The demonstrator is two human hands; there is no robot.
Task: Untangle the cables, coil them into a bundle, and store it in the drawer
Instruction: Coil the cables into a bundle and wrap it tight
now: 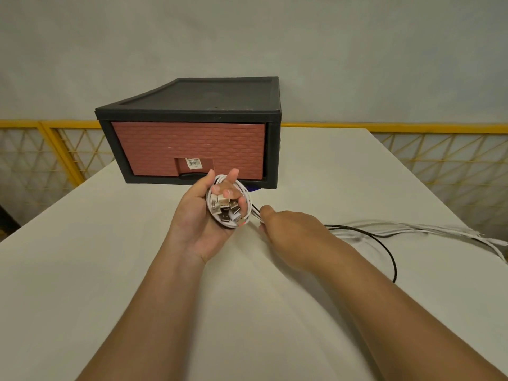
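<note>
A: What is the left hand (203, 224) doing there, at the middle of the frame?

B: It is lying palm up above the table (110, 284), and its fingers are curling through a small coil (246, 198) of white cable. It is gripping the loops, and a cluster of plugs (225, 213) is sitting against its palm inside the ring.

A: And the right hand (294, 232)?

B: It is sitting just right of the coil, its back turned to the camera and its fingers curling under. A few strands, white and black, are running from the coil straight into its pinch by the thumb, so it is holding the loose cables (412, 231). The fingertips themselves are hiding behind the hand.

A: Where are the rest of them going?

B: They are trailing out from behind the right wrist toward the right edge of the frame, lying on the table as a blurred white sheaf. One black cable (394, 268) is looping down and round at centre right.

A: And the drawer?

B: The drawer (189, 144), reddish and brick-patterned, is sitting closed inside its black case (198, 97) at upper centre, just beyond the left hand's fingertips. A label (193, 163) is showing in the handle recess.

A: Anything behind it?

B: A yellow railing (49, 149) is running along both sides, under a plain wall (247, 37).
</note>
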